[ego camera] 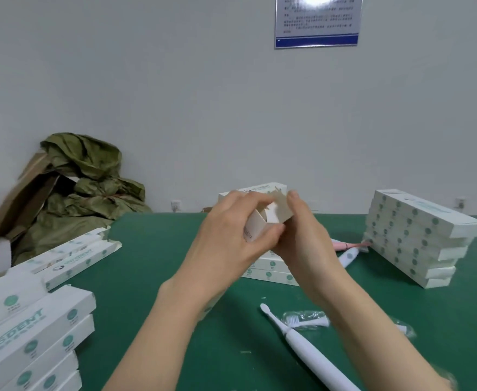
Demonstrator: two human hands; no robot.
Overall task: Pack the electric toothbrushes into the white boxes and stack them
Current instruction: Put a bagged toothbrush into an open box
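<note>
Your left hand (226, 241) and right hand (307, 241) both clasp the white box (276, 213), open flaps facing you, probably ready for loading; the white toothbrush (307, 348) lies unpacked below the grip; a box stack (418, 235) stands to its right.

The bare left arm (163, 328) and right arm (372, 328) reach forward and meet in the middle. The left hand (226, 238) grips a box (259, 221) with curled fingers. The right hand (305, 235) pinches its end flap, thumb on top.
</note>
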